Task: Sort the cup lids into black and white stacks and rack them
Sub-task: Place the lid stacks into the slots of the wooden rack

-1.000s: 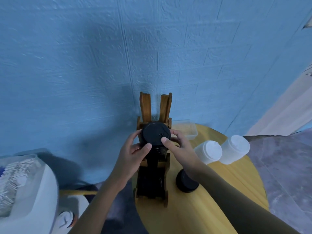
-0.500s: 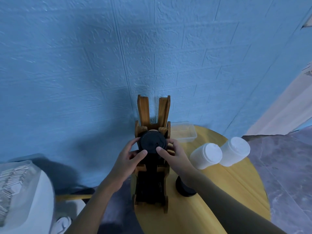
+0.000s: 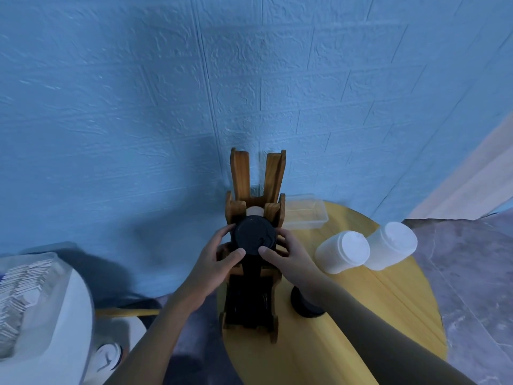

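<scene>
A stack of black lids [image 3: 254, 236] stands in the near slot of the wooden rack [image 3: 273, 173] on the left edge of the round yellow table [image 3: 388, 301]. My left hand [image 3: 215, 262] grips the stack from the left and my right hand [image 3: 288, 258] grips it from the right, thumbs on its near rim. A bit of a white lid [image 3: 254, 211] shows in the rack slot just behind the black stack. Two white lid stacks [image 3: 345, 254] [image 3: 391, 243] lie tilted on the table to the right. A short black lid stack [image 3: 304, 305] sits under my right forearm.
A clear plastic tray [image 3: 308, 215] sits behind the rack by the blue wall. A white rounded object with a clear bag [image 3: 33, 295] is at the lower left, off the table. Grey floor lies to the right.
Both hands have lowered the black lid stack deeper into the rack's near slot; the rack's upper posts now stand clear above it.
</scene>
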The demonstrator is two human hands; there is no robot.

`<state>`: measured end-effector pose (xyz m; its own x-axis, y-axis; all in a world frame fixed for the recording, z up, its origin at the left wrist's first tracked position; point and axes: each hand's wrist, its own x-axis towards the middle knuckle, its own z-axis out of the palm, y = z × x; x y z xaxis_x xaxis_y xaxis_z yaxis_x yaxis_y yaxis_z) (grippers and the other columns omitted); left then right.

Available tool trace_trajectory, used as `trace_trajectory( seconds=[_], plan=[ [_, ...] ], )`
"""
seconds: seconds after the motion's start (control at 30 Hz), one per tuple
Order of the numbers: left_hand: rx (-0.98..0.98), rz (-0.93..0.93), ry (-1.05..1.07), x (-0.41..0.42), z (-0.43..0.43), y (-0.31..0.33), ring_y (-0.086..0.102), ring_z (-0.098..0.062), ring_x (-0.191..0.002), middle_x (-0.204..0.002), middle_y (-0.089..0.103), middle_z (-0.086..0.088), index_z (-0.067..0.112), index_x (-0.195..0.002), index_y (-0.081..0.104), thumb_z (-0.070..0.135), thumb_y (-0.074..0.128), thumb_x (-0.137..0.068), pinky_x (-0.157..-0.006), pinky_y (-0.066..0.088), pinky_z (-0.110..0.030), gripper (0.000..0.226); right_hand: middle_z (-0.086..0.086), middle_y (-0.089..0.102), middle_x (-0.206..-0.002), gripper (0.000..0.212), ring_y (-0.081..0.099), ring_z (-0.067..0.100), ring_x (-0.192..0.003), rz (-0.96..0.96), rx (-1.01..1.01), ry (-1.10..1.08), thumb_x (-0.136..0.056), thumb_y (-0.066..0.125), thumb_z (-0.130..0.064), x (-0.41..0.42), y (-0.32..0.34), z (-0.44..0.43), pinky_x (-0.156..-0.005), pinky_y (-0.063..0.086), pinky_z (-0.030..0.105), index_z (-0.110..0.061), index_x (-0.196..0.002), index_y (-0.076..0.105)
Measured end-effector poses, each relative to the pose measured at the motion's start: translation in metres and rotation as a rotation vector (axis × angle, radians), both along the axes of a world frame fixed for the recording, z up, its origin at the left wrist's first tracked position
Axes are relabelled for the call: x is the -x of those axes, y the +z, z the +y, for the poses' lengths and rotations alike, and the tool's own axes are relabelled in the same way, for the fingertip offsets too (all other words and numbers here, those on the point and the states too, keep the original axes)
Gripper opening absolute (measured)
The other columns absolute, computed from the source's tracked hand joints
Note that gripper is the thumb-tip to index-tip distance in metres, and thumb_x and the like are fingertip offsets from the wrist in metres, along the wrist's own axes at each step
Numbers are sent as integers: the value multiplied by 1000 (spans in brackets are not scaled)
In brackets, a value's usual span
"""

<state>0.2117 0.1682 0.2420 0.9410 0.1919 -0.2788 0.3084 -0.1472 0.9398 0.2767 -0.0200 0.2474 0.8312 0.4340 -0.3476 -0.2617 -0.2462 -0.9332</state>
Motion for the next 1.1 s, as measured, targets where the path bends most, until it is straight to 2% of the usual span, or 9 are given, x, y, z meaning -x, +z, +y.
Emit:
trace_trajectory(
  seconds=[0.13,0.27,0.33,0.47,0.6,0.73,0.93,1.03,1.1],
  plan=[
    [-33,2,-10,-1,-2,0,55,-15,-127,-139,56,7,57,-134,42,66,69,-71,-105,49,-45,69,-12,49,-135,66,53,7,-117,-17,0,6,-85,70,-46,0,0,-1,-84,47,18,-37,-141,36],
    [-85,-29,22,8,-6,2,52,-8,-129,-139,56,8,37,-144,43,65,67,-72,-107,47,-42,81,-17,49,-133,65,52,-2,-113,-21,-10,24,-86,69,-44,6,-1,-10,-76,46,10,-36,-142,37],
    [-124,-52,104,16,-12,6,53,-9,-127,-138,55,6,28,-143,47,52,70,-82,-104,48,-35,69,-21,47,-128,64,52,-5,-109,2,4,18,-88,68,-42,10,-2,-20,-75,45,9,-35,-143,36],
    [-280,-174,352,48,-37,2,60,-4,-102,-113,62,5,18,-120,58,17,65,-95,-82,50,-17,27,-14,49,-130,55,51,5,-116,26,92,-69,-92,64,-40,21,-15,-56,-89,44,22,-33,-141,40],
    [-400,-220,354,75,-71,-16,61,-4,-92,-101,62,6,20,-111,60,16,68,-91,-75,50,-18,22,-2,54,-129,38,50,14,-118,36,264,-247,-94,63,-30,31,-45,-106,-93,45,31,-28,-129,48],
    [-320,-165,184,66,-107,-23,63,-3,-92,-97,64,11,25,-109,61,23,67,-93,-78,54,-23,17,6,49,-136,49,49,19,-117,168,382,-235,-94,63,-32,34,-73,-132,-90,46,34,-20,-138,43],
    [-311,104,-140,24,-150,-39,53,-3,-113,-126,53,11,21,-141,45,35,59,-97,-79,43,-8,48,7,42,-146,57,49,22,-122,267,391,-169,-95,62,-34,30,-89,-130,-95,43,34,-22,-145,37],
    [-266,252,-146,5,-161,-53,42,-16,-135,-149,41,0,19,-153,28,35,59,-97,-104,44,-27,66,6,39,-149,61,47,23,-126,296,366,-155,-94,63,-36,26,-97,-131,-101,42,37,-24,-147,35],
    [-260,333,-106,-3,-166,-64,30,-22,-145,-159,29,-3,18,-157,18,32,59,-98,-113,34,-37,73,5,39,-150,63,46,24,-128,313,351,-151,-93,64,-37,22,-102,-133,-102,41,38,-26,-148,34]
  ],
)
